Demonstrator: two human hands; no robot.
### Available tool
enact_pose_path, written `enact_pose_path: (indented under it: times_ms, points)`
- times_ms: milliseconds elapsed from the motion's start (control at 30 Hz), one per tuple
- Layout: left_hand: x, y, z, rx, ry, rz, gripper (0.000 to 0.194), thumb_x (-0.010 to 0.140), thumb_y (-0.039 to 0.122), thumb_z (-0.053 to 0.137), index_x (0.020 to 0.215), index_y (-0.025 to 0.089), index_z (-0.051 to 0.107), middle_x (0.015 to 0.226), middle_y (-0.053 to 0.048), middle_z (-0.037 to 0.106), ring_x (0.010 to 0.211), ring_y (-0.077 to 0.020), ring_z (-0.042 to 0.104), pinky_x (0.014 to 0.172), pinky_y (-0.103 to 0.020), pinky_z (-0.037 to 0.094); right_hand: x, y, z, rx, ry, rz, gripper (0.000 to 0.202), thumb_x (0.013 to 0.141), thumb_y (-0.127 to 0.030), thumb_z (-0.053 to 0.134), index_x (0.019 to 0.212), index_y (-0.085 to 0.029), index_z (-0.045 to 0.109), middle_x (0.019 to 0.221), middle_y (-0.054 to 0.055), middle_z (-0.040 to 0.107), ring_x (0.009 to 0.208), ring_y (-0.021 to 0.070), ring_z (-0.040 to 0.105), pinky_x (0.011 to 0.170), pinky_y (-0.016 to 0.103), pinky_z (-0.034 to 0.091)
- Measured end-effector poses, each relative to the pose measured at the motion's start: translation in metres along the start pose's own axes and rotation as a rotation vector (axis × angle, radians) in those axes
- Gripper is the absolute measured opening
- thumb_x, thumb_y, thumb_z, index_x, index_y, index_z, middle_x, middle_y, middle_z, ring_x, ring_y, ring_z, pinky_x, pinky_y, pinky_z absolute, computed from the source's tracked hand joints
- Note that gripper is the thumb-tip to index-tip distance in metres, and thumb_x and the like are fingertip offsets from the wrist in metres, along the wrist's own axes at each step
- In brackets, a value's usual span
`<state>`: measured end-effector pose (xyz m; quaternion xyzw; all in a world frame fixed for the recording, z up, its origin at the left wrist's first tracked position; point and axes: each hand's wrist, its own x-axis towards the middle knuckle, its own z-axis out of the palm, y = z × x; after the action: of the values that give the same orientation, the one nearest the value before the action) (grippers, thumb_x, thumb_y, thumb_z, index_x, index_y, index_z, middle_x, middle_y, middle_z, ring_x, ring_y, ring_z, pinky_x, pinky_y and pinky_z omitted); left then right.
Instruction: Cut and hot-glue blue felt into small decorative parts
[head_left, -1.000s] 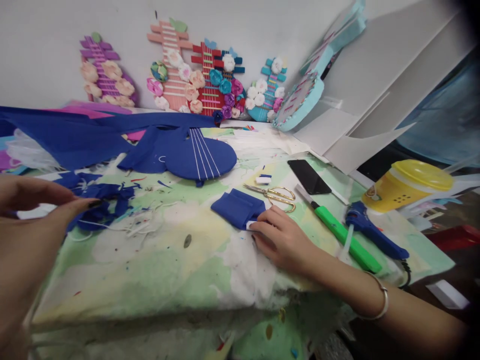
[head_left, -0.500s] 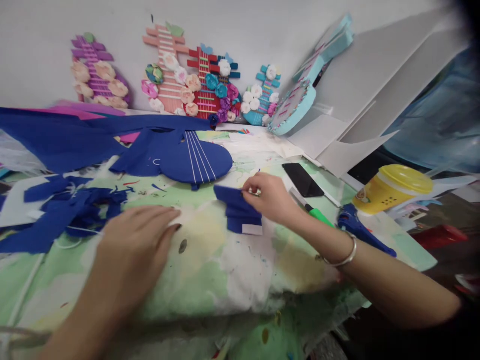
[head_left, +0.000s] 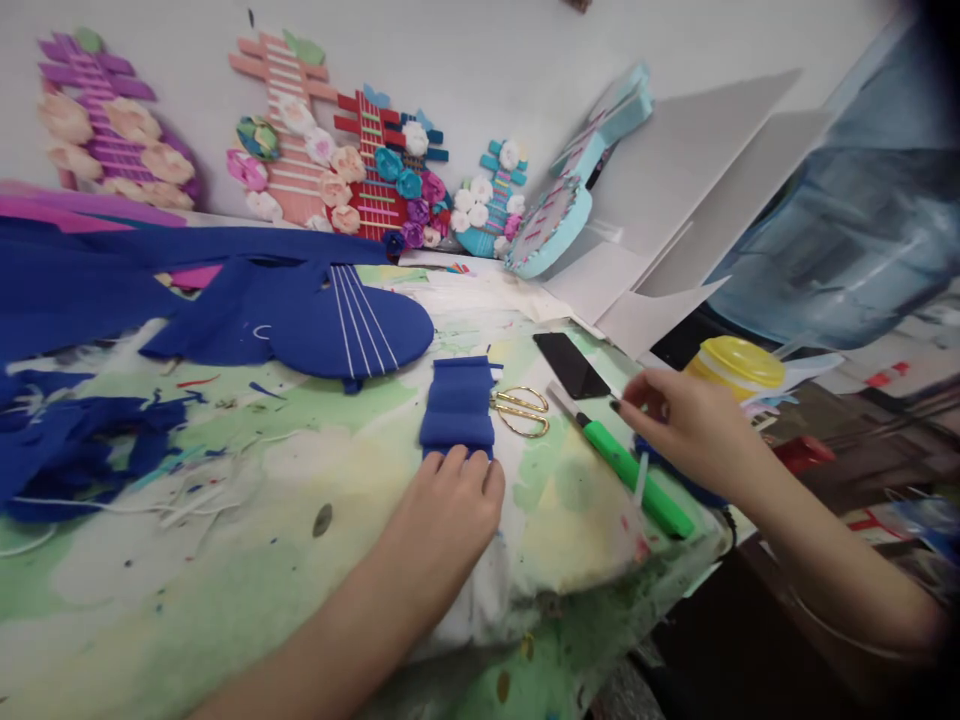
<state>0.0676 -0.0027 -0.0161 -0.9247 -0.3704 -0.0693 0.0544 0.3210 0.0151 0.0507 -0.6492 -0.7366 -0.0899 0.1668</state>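
Observation:
My left hand (head_left: 454, 500) lies at the near edge of a folded dark blue crepe paper piece (head_left: 459, 400), fingers resting on it and hiding that edge. Gold-handled scissors (head_left: 523, 411) lie at the piece's right side, blades mostly hidden. Over a blue glue gun (head_left: 697, 480), my right hand (head_left: 679, 420) hovers with bent fingers, thumb and forefinger apart and nothing visible between them. The hand covers much of the glue gun. Left of it lie a green-handled cutter knife (head_left: 637, 478) and a black phone (head_left: 571, 365).
A blue paper-covered guitar shape (head_left: 352, 335) with white strings lies behind. Blue scraps (head_left: 97, 450) and white cord spread at left. Flower-decorated guitars (head_left: 285, 150) lean on the wall. A yellow-lidded cup (head_left: 739, 365) and white boards (head_left: 675, 220) stand at right.
My right hand has let go of the blue piece and scissors and moved right to the glue gun. My left hand has moved right onto the blue piece. The view has turned right.

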Motion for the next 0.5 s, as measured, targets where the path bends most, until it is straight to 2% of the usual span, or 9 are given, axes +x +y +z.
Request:
enact_pose_path:
  times_ms: [133,233,300,367,433,500]
  points:
    - [0.004,-0.005,-0.006,0.014,-0.041,0.009,0.028,0.079,-0.003,0.042,0.095,0.01,0.061,0.095,-0.016,0.065,0.083,-0.0292,0.059,0.068,-0.04,0.047,-0.053,0.045,0.002,-0.104,-0.134,0.097,0.015,0.077,-0.034,0.053,0.072,-0.021,0.058,0.068,0.005,0.064,0.063,0.0221,0.06,0.056,0.033,0.043]
    - [0.002,-0.005,-0.007,0.028,-0.037,0.023,0.029,0.077,-0.004,0.043,0.094,0.009,0.061,0.092,-0.015,0.065,0.082,-0.0291,0.06,0.068,-0.04,0.048,-0.076,0.071,0.013,-0.144,-0.138,0.13,0.025,0.08,-0.035,0.049,0.09,-0.017,0.062,0.085,0.012,0.068,0.08,0.0281,0.064,0.069,0.04,0.049]
    - [-0.002,-0.003,-0.005,0.021,-0.014,0.049,0.027,0.075,-0.004,0.045,0.091,0.01,0.062,0.09,-0.015,0.066,0.082,-0.0288,0.06,0.068,-0.04,0.049,-0.08,0.083,0.022,-0.189,-0.118,0.127,0.038,0.08,-0.04,0.05,0.105,-0.013,0.061,0.1,0.016,0.067,0.092,0.0332,0.062,0.077,0.045,0.048]
    - [-0.008,-0.001,-0.002,0.02,0.034,0.067,0.025,0.074,-0.004,0.046,0.086,0.011,0.062,0.088,-0.013,0.066,0.081,-0.0278,0.061,0.069,-0.04,0.049,-0.077,0.092,0.031,-0.189,-0.125,0.098,0.045,0.08,-0.043,0.051,0.112,-0.012,0.059,0.108,0.018,0.066,0.097,0.035,0.061,0.08,0.047,0.048]
    - [-0.016,0.001,0.002,0.036,0.111,0.068,0.025,0.073,-0.005,0.046,0.082,0.011,0.063,0.087,-0.013,0.068,0.081,-0.0266,0.062,0.07,-0.04,0.051,-0.07,0.098,0.038,-0.15,-0.147,0.065,0.045,0.079,-0.042,0.053,0.111,-0.012,0.061,0.106,0.018,0.067,0.095,0.0337,0.062,0.08,0.045,0.048]
    - [-0.023,0.003,0.008,0.049,0.204,0.061,0.028,0.071,-0.006,0.045,0.083,0.011,0.064,0.089,-0.013,0.069,0.082,-0.0258,0.063,0.07,-0.038,0.052,-0.063,0.103,0.043,-0.122,-0.169,0.095,0.042,0.076,-0.042,0.055,0.103,-0.011,0.064,0.096,0.018,0.068,0.088,0.0319,0.063,0.079,0.043,0.049]
